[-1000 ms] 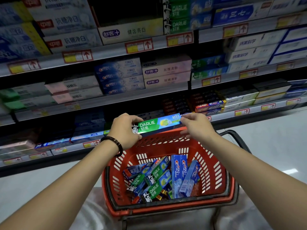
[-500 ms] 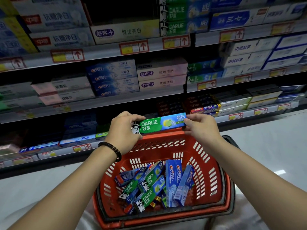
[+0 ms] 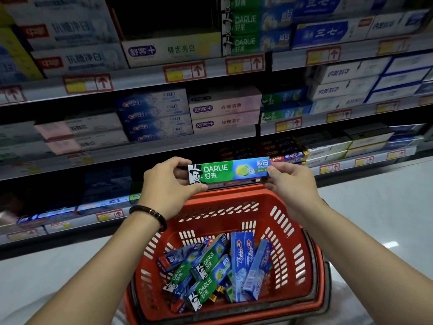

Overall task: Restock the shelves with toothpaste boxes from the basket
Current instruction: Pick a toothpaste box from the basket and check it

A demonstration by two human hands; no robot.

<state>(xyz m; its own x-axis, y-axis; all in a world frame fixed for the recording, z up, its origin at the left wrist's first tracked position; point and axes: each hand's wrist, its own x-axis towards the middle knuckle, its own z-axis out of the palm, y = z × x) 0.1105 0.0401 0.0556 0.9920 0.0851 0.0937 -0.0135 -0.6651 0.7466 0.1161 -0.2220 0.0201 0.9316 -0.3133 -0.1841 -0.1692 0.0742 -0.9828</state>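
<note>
Your left hand (image 3: 169, 184) and right hand (image 3: 289, 181) pinch one Darlie box (image 3: 228, 170) by its ends at 12 o'clock above the basket (image 3: 290, 233); many boxes (image 3: 225, 273) remain inside, so restocking looks early.

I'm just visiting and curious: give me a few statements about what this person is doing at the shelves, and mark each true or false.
1. Both hands hold one green and blue toothpaste box by its ends. True: the left hand has the end with the man's picture, the right hand the blue end.
2. The red basket is empty. False: several toothpaste boxes lie in it.
3. The held box is level, above the basket's far rim. True.
4. The left wrist is bare. False: it wears a dark beaded bracelet.
5. Matching green boxes sit on an upper shelf. True.
</note>
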